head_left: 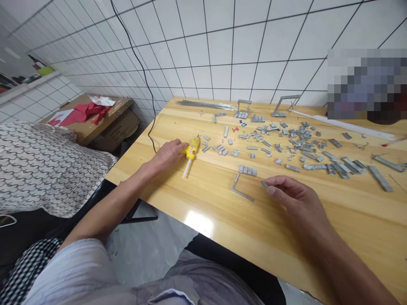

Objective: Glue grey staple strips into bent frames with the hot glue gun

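Note:
My left hand (pixel 170 154) is closed around the handle of a yellow glue gun (pixel 192 148), which lies on the wooden table with a pale glue stick (pixel 187 168) poking from its back end. Between the thumb and fingertips of my right hand (pixel 292 195) is a small grey strip (pixel 264 184), held just above the tabletop. Left of that hand lies a thin grey L-shaped piece (pixel 237 190). Right behind it sits a row of small grey blocks (pixel 248 170) set side by side.
Many loose grey pieces (pixel 299 137) are scattered over the wooden table (pixel 203 203). Thin metal rods (pixel 206 104) and standing grey bracket shapes (pixel 286 103) are along the tiled wall (pixel 216 46). A black cord (pixel 144 72) hangs at left. Cardboard boxes (pixel 116 127) stand beyond the table's left edge.

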{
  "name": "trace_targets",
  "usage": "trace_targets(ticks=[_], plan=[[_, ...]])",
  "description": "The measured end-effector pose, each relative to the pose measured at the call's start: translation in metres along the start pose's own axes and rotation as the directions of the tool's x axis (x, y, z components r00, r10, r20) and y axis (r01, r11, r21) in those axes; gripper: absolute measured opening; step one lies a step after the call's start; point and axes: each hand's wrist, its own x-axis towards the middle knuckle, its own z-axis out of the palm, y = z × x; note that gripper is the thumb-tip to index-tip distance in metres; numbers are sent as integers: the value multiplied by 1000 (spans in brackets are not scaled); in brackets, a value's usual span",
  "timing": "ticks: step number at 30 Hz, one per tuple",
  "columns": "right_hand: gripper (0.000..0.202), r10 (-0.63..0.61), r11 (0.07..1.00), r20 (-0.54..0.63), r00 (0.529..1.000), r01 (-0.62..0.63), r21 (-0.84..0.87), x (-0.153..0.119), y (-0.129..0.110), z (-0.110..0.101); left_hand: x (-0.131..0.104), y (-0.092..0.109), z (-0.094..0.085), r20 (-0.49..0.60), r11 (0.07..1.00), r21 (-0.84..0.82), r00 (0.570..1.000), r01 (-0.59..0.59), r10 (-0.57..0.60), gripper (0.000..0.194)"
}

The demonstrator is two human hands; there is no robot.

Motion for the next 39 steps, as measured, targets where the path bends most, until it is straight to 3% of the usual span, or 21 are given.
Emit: trace_targets(ticks=[7,14,18,22,28,31,34,36,39], plan=[[41,16,997,11,1000,-16,74,1,1,2,-16,0,-5,18,997,53,998,-57,56,39],[36,52,961,47,998,-63,270,1,5,-1,-25,-26,3,-156,994,-100,987,-49,33,47],[36,28,917,87,996,-61,394,2,4,-3,-17,-34,13,-147,979,-201,989,-32,2,50],[32,-7,922,117,993,-39,385,-1,1,-4,-8,-35,21,-120,973,-230,991,30,-59,52],[20,-110,945,162,981,53,323,-3,3,-4,0,-41,33,-91,974,-223,994,31,-53,52],[20,-133,949,155,979,80,306,-3,3,-3,0,-41,31,-82,983,-182,995,37,-53,59],[24,-159,954,138,978,117,276,-4,-1,-2,-9,-24,15,-206,975,-214,973,56,-101,61],[24,-195,953,139,971,155,260,-5,-4,-2,-21,4,-3,-278,908,-418,950,10,-138,50],[24,-254,948,141,957,218,233,-6,-5,0,-41,65,-30,-175,577,-813,977,-73,-123,34]])
